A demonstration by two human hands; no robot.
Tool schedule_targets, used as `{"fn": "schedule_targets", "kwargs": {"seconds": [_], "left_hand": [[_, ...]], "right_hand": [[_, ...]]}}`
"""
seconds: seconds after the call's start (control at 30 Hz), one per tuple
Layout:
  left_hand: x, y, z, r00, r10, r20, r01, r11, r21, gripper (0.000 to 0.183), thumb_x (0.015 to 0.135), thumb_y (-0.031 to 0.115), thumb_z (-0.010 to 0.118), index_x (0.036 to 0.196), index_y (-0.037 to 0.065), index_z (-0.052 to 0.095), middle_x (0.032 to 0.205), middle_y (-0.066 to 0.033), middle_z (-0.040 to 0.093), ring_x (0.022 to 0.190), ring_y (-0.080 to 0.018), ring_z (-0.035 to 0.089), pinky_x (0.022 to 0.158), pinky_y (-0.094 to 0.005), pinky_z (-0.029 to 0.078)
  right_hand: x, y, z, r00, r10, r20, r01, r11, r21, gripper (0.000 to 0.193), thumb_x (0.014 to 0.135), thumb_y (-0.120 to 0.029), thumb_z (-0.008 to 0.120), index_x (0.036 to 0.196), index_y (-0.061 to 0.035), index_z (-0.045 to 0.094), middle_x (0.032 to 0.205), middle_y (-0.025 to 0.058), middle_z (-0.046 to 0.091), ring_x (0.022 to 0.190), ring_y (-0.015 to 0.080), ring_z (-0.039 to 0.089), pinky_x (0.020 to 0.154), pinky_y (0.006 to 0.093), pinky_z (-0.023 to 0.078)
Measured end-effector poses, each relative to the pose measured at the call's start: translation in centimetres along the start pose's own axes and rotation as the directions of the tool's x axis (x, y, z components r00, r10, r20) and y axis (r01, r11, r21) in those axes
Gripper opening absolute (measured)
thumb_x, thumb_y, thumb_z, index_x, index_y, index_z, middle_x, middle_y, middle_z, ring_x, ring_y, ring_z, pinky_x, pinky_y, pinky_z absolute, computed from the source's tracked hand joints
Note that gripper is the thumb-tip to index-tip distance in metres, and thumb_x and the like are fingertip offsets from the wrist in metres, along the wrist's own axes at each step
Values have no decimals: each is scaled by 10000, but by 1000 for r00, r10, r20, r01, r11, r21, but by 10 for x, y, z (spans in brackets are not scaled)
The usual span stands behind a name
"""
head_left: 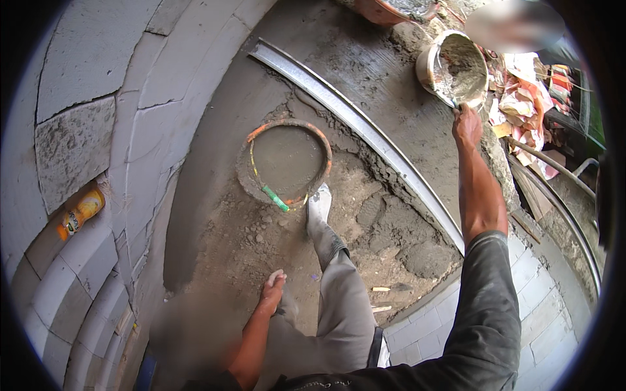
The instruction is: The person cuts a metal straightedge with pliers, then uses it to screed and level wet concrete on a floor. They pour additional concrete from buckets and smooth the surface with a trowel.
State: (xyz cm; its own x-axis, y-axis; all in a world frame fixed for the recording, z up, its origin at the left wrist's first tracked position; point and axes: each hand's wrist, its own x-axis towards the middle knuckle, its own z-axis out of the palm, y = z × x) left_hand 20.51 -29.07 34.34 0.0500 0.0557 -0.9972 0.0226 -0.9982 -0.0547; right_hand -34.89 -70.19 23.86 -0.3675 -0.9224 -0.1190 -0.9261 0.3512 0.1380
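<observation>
My right arm reaches out to the far right, and my right hand [467, 125] is closed on the near edge of a pale bucket [427, 68]. The bucket is tilted toward me, its inside coated with wet grey mortar. My left hand [274, 290] hangs low over my leg, fingers curled together, with nothing visible in it. In front of my foot stands a round bucket with an orange rim [306, 124], filled with grey slurry; a green grip sits on its thin handle. A long metal straightedge [355, 117] lies across the wet mortar floor [385, 85].
A pale block wall [143, 85] rises on the left, with a yellow bottle [85, 207] in a gap. Another orange tub [381, 12] stands at the far edge. Crumpled sacks [521, 98] and pipes lie on the right. Rough mortar heaps [424, 251] cover the ground beside my leg.
</observation>
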Motion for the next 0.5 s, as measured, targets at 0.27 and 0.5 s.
{"fn": "schedule_targets", "kwargs": {"seconds": [0.27, 0.5], "left_hand": [[-21, 1, -20, 986, -139, -96, 139, 990, -13, 494, 1024, 338, 447, 1455, 101, 395, 1425, -87, 495, 1340, -242, 437, 1098, -482, 323], [-1, -20, -49, 995, -59, -77, 55, 997, -53, 507, 1015, 339, 464, 1456, 100, 388, 1426, -94, 491, 1360, -251, 415, 1099, -492, 319]], "right_hand": [[-47, -61, 29, 988, 147, -37, -139, 977, 163, 378, 892, -318, 657, 1214, -142, 567, 1156, 150, 598, 1087, 377, 568, 840, 512, 486], [-198, -212, 37, 892, -131, 433, -265, 625, 734, 413, 945, -334, 610, 1202, -13, 581, 1121, 209, 616, 1085, 345, 569, 933, 478, 457]]}}
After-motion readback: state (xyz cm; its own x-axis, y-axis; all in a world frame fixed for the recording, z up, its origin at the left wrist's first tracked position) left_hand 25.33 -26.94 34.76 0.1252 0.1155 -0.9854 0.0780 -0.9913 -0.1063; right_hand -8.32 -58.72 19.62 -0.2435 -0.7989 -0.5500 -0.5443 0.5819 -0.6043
